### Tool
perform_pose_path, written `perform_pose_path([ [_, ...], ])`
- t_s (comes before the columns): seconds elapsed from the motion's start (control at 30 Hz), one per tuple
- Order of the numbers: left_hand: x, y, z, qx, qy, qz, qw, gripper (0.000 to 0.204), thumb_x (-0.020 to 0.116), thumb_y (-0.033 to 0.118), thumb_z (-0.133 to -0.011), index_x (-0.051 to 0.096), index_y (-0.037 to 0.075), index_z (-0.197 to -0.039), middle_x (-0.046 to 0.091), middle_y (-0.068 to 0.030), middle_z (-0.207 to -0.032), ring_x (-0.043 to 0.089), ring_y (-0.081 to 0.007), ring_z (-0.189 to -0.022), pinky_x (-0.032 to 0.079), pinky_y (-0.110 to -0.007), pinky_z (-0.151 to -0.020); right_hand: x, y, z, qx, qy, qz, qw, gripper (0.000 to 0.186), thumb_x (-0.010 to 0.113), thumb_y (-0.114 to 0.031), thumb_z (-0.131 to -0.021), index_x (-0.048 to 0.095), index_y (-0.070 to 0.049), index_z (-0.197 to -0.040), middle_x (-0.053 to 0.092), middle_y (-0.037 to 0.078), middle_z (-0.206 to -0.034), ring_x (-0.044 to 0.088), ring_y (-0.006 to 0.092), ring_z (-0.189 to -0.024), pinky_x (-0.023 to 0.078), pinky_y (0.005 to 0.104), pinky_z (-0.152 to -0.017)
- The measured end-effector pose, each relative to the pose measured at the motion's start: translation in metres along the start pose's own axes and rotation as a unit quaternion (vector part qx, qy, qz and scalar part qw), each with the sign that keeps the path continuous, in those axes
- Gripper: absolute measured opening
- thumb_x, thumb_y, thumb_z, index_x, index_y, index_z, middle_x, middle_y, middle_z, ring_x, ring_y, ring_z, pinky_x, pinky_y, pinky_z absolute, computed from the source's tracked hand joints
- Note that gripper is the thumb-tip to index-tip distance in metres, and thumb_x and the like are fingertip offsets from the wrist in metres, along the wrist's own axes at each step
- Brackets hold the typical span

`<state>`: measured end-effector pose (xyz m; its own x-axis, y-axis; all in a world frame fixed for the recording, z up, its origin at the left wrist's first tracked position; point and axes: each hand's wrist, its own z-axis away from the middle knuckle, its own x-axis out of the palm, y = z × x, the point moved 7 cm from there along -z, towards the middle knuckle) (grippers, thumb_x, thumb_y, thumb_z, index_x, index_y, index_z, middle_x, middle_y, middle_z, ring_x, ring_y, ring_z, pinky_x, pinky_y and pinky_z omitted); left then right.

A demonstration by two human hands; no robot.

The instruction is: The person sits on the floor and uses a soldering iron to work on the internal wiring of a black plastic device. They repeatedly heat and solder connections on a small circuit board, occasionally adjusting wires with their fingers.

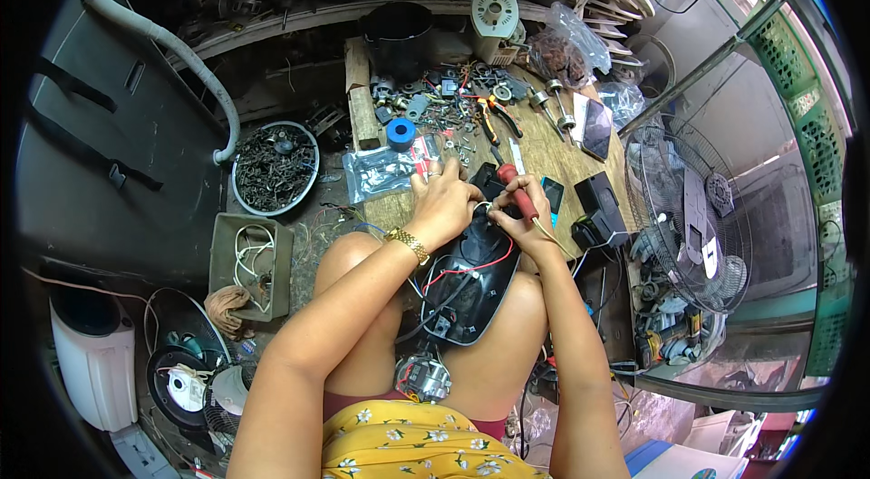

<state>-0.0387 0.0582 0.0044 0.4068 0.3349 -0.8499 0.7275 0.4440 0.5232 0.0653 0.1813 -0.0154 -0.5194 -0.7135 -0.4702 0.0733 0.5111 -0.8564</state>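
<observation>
Across my thighs lies a black plastic housing (480, 298), its hollow side up, with red, blue and dark wires running inside. My left hand (442, 203) is closed at its far end, thumb and forefinger pinching a pale wire (483, 205). Close beside it, my right hand (527, 223) has its fingertips at the same wires. Tucked in that right hand is a screwdriver (517, 193) with a red handle; a thin pale length trails from it toward the lower right. A small motor (424, 377) with a silvery body sits between my thighs, below the housing.
On the wooden bench (399, 207) lie pliers (503, 116), blue tape (401, 134), a plastic bag (381, 174), a phone (595, 128) and loose screws. A black box (598, 207) and fan guard (689, 207) stand right. At left are a basin of screws (276, 169) and a bin (249, 266).
</observation>
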Motion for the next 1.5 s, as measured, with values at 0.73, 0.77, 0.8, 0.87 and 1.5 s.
perform_pose_path([
  [0.73, 0.0, -0.009, 0.008, -0.02, 0.035, 0.069, 0.997, 0.012, 0.073, 0.025, -0.077, 0.079, 0.023, -0.087, 0.054, -0.0077, -0.124, 0.042, -0.0336, -0.122, 0.028, -0.048, -0.092, -0.014, -0.014, -0.012, -0.021, -0.005, 0.05, 0.999, 0.039, 0.068, 0.001, -0.074, 0.046, -0.011, -0.104, 0.071, 0.003, -0.088, 0.064, 0.0231, -0.097, 0.034, 0.0487, -0.105],
  [0.77, 0.0, -0.009, 0.007, -0.016, 0.034, 0.068, 0.997, 0.012, 0.073, 0.025, -0.076, 0.078, 0.022, -0.087, 0.054, -0.0077, -0.123, 0.042, -0.0333, -0.122, 0.028, -0.048, -0.092, -0.012, -0.022, -0.013, -0.054, -0.007, 0.098, 0.994, 0.04, 0.069, 0.002, -0.073, 0.046, -0.01, -0.104, 0.071, 0.003, -0.087, 0.062, 0.0242, -0.099, 0.035, 0.0462, -0.102],
  [0.8, 0.0, -0.008, 0.007, -0.011, 0.033, 0.068, 0.997, 0.012, 0.074, 0.024, -0.075, 0.078, 0.022, -0.086, 0.054, -0.0076, -0.123, 0.042, -0.0329, -0.121, 0.028, -0.048, -0.092, -0.01, -0.032, -0.014, -0.088, -0.01, 0.146, 0.985, 0.041, 0.069, 0.002, -0.072, 0.046, -0.01, -0.104, 0.071, 0.003, -0.086, 0.06, 0.0253, -0.101, 0.037, 0.0437, -0.099],
  [0.87, 0.0, -0.006, 0.005, -0.007, 0.029, 0.062, 0.998, 0.012, 0.074, 0.025, -0.075, 0.078, 0.022, -0.086, 0.054, -0.0066, -0.124, 0.042, -0.032, -0.12, 0.028, -0.049, -0.092, -0.006, -0.029, -0.016, -0.103, -0.041, 0.167, 0.98, 0.046, 0.074, 0.0, -0.067, 0.048, -0.01, -0.104, 0.069, 0.003, -0.091, 0.051, 0.0311, -0.11, 0.035, 0.043, -0.1],
  [1.5, -0.005, -0.006, -0.001, 0.005, 0.046, -0.01, 0.999, 0.015, 0.075, 0.026, -0.071, 0.077, 0.021, -0.085, 0.052, -0.0082, -0.118, 0.041, -0.0317, -0.119, 0.029, -0.048, -0.093, 0.0, -0.025, -0.013, -0.121, -0.044, 0.185, 0.974, 0.043, 0.072, 0.0, -0.067, 0.051, -0.011, -0.102, 0.066, 0.006, -0.096, 0.053, 0.0326, -0.102, 0.038, 0.0425, -0.095],
])
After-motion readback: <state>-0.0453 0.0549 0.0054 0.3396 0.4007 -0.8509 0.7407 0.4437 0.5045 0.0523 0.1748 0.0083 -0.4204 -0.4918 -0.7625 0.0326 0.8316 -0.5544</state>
